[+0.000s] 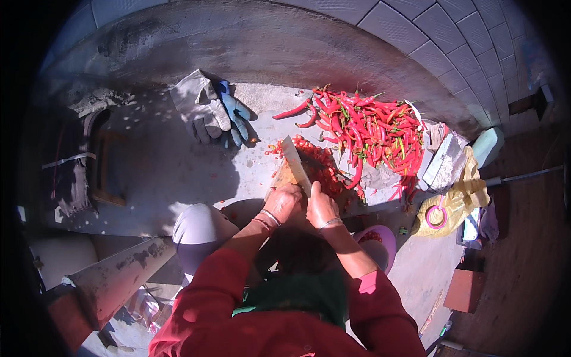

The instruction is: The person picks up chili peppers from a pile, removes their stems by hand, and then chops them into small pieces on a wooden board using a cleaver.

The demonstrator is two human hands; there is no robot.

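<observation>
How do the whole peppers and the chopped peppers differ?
The whole peppers are long and often curved; the chopped peppers are short pieces. The whole peppers form a large heap with bits of green among them; the chopped peppers make a smaller scatter around the knife. Both are mostly bright red.

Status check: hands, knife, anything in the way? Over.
Right hand gripping knife. Left hand curled close by the blade, any hold hidden. Chopped red chillies around blade. Gloves and whole chillies lie apart from both hands.
</observation>
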